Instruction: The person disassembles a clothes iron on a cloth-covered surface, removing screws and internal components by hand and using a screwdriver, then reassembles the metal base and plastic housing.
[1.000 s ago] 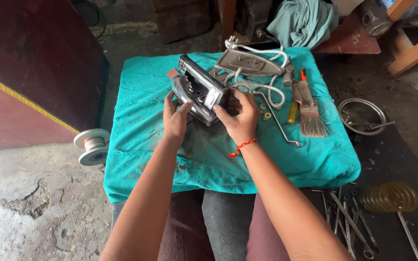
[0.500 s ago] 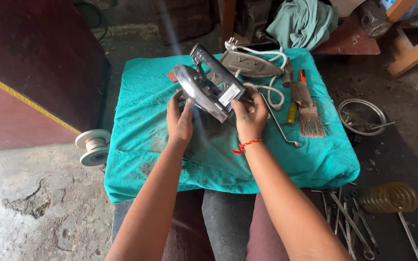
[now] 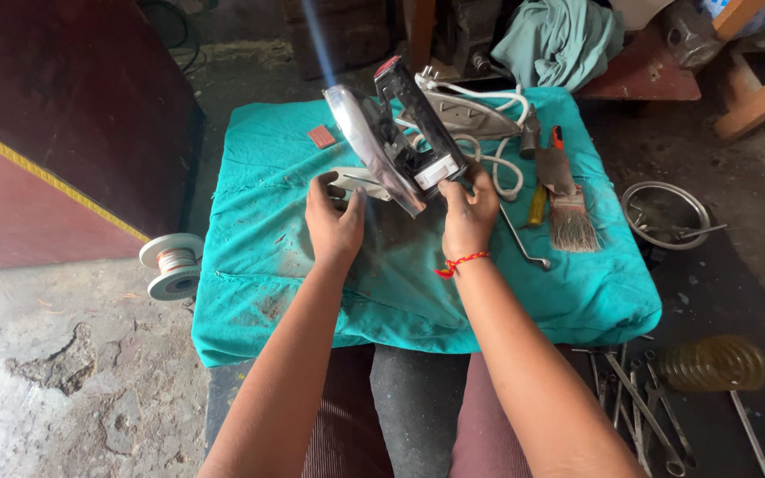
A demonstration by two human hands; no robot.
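Change: the clothes iron (image 3: 396,137) is now standing tipped up on end, raised higher than a moment ago.
Right hand (image 3: 468,212): gripping the iron's rear end, fingers closed.
Left hand (image 3: 334,221): half open, touching the soleplate's lower edge.
Iron: sitting just above both hands, over the teal-covered surface (image 3: 258,230).

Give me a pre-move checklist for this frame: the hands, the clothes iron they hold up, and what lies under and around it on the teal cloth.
1. Right hand grips the iron at its lower rear end: ok.
2. Left hand on the iron: cannot tell; its fingers reach the soleplate's lower edge, contact unclear.
3. Iron lifted clear of the teal cloth: ok, tilted up on end.
4. White cord free of the lifted iron: cannot tell; it loops right behind it.
5. Landing spot on the cloth under the iron: ok, bare but stained.
6. Paintbrush and bent metal rod apart from the hands: ok.
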